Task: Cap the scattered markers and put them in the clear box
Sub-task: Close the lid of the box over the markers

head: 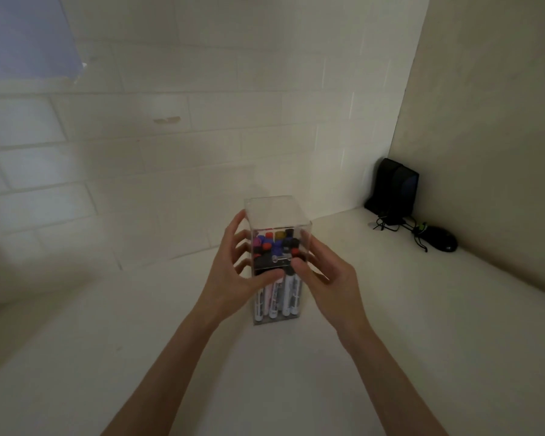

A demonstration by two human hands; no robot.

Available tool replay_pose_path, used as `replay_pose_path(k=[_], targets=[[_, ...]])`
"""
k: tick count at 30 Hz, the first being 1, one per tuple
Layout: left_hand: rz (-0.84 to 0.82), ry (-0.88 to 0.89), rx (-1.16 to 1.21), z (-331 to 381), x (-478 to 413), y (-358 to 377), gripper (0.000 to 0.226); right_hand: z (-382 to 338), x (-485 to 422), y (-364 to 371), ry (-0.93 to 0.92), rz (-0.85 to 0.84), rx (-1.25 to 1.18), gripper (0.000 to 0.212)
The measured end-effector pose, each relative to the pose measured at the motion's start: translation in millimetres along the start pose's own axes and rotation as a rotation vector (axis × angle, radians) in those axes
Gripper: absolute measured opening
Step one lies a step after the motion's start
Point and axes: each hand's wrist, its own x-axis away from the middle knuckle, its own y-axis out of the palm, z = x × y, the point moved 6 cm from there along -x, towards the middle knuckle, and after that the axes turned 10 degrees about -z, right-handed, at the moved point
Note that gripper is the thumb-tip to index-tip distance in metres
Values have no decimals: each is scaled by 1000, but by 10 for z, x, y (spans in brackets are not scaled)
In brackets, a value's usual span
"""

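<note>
Two bare forearms reach up from the bottom edge over a pale counter [265, 372]. The left hand [233, 275] grips the box [277, 212] from its left side: the fingers are spread against the left wall and the thumb lies across the front face. The right hand [328, 275] holds the box from the right, with its thumb tip on the front face just beside a small clear knob [279, 259] and its fingers curled round the right edge. The frame is a little blurred, so I cannot tell how firmly either hand presses.

The box stands upright on the counter between the two hands, at the middle of the view. It is tall and see-through. The markers [288, 297] stand packed inside it, white barrels down and caps [276, 245] up. The caps are black, red, blue, pink and a dull yellow, and they reach only part of the way up the box.

Farther back on the right, in the corner, a black speaker [395, 187] stands on the counter. A tangle of dark cables [390, 222] lies at its foot, and a black mouse [442, 240] rests just to the right of them. A white tiled wall [170, 136] rises behind the counter, and a beige panel [485, 121] closes off the right side. A bluish patch [22, 36] shows at the upper left.
</note>
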Motion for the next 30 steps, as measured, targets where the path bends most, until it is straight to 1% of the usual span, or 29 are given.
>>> replay_pose_path(k=[3, 7, 9, 11, 14, 17, 18, 20, 23, 30], targets=[[71, 19, 7, -77, -30, -192, 117, 129, -118, 141, 13, 25, 101, 48], [139, -11, -39, -207, -66, -536, 121, 402, -249, 480, 63, -28, 151, 45], [161, -23, -90, -262, -85, -710, 122, 572, -284, 669, 126, -79, 180, 53], [176, -43, -136, -317, -107, -858, 120, 697, -304, 862, 181, -148, 154, 61], [246, -61, -191, -411, -88, -1018, 115, 766, -350, 1106, 180, -195, 93, 67], [273, -111, -337, -604, 47, -1046, 116, 805, -390, 1281, 146, -202, 135, 71], [267, -146, -346, -692, 123, -1022, 118, 817, -400, 1317, 149, -203, 154, 73], [271, -208, -332, -846, 254, -990, 114, 860, -423, 1369, 158, -219, 186, 79], [319, -243, -341, -969, 275, -1058, 102, 920, -480, 1427, 173, -270, 220, 85], [364, -256, -334, -1063, 171, -1150, 97, 974, -619, 1462, 206, -297, 208, 85]])
